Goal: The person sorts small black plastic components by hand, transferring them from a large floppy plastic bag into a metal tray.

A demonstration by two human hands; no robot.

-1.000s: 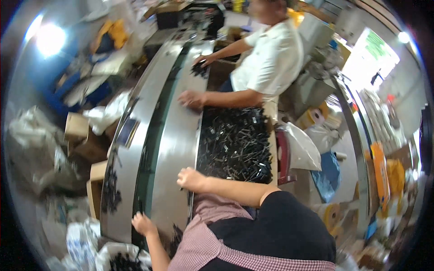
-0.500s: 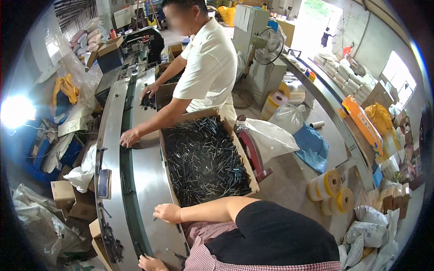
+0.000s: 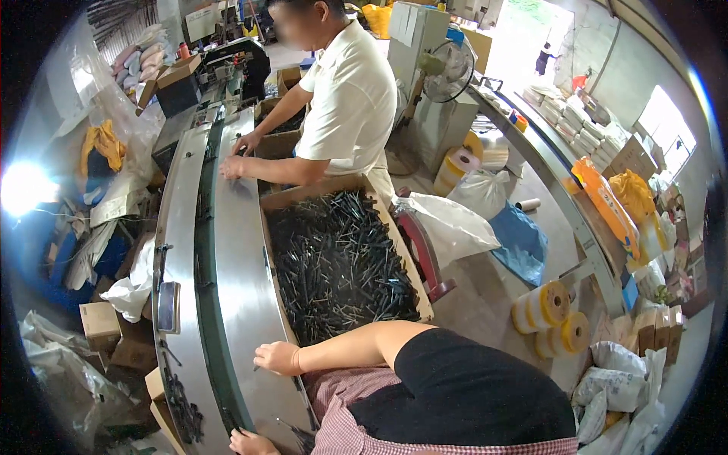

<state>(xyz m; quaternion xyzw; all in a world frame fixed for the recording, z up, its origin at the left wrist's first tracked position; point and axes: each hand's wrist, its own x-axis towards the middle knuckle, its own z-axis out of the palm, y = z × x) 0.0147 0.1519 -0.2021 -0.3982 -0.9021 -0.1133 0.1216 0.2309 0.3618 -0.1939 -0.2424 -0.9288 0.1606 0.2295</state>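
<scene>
My right hand (image 3: pixel 277 358) is hovering or resting at the near side of the metal table (image 3: pixel 241 262), fingers curled nearly closed; a tiny dark tip is showing at them, but I cannot tell whether I am gripping it. My left hand (image 3: pixel 253 443) is bending its fingers at the green belt (image 3: pixel 205 254), beside a slim black piece (image 3: pixel 227 417); its hold is too hidden to tell. More black sticks (image 3: pixel 298 435) are lying between my hands, near my checkered apron (image 3: pixel 345 434). Across the belt, a loose black cluster (image 3: pixel 182 409) is lying below a phone (image 3: pixel 169 307). Beyond my right forearm, a heap of black pieces (image 3: pixel 341 265) is filling a cardboard box (image 3: pixel 303 193). Farther along, a co-worker (image 3: pixel 345 98) in a white shirt is bringing both hands together over the table.
</scene>
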